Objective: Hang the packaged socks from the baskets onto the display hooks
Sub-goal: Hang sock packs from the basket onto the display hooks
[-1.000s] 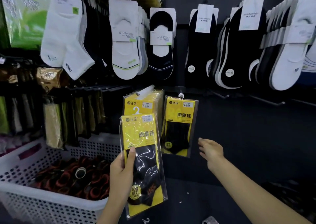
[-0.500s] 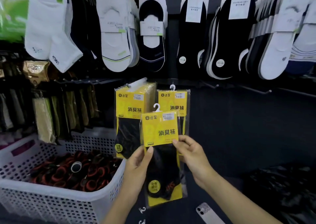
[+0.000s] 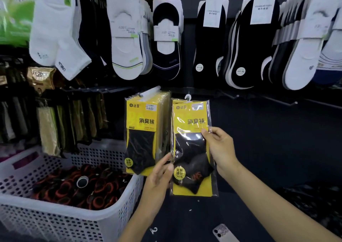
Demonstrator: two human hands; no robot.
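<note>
A clear pack of black socks (image 3: 192, 149) with a yellow card is held upright at the centre of the frame, in front of the dark display wall. It is gripped from both sides. The left hand (image 3: 159, 177) is clamped on its lower left edge, thumb in front and fingers behind. The right hand (image 3: 220, 149) is pinched on its right edge higher up, with the thumb laid on the front. The hands are kept apart by the width of the pack.

A small white hanger (image 3: 187, 97) is seen at the top of the pack; whether it is caught on a hook cannot be told. Just to the left, touching or nearly touching, a stack of like packs (image 3: 142, 130) is hung from a peg.

A white perforated basket (image 3: 55, 223) is set at the lower left, filled with rolled black and red socks (image 3: 74, 184). A metal display hook (image 3: 295, 103) is seen jutting out at the right. White ankle socks (image 3: 53, 29) and black low-cut socks (image 3: 209, 47) are hung along the top. A phone (image 3: 223, 232) is seen at the bottom edge.
</note>
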